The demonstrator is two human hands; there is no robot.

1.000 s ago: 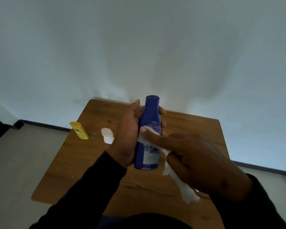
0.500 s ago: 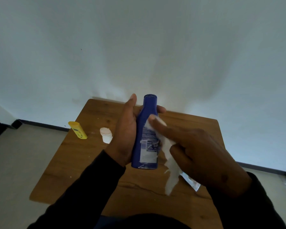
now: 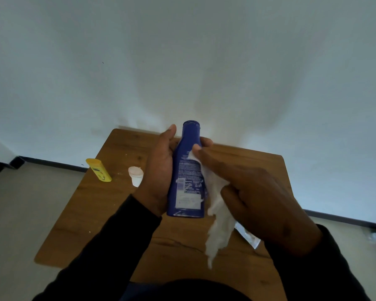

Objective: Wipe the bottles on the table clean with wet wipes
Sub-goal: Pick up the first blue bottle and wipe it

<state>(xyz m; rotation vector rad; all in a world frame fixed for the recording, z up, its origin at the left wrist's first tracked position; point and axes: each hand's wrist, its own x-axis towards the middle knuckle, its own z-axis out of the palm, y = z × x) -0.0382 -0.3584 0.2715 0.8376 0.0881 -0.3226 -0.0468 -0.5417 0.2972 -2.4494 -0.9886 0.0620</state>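
A dark blue bottle with a white back label is held up above the wooden table, cap pointing away from me. My left hand grips it from the left, with fingertips showing past its right side. My right hand holds a white wet wipe. Its outstretched index finger presses the wipe against the bottle's upper right side. The wipe's loose end hangs down below the hand.
A yellow bottle lies at the table's left edge. A small white and pink container stands just left of my left hand. A flat wipe packet peeks out under my right hand. A white wall rises behind the table.
My right index finger and the wipe have slid up the bottle from its middle to near the shoulder. The bottle stays in my left hand.
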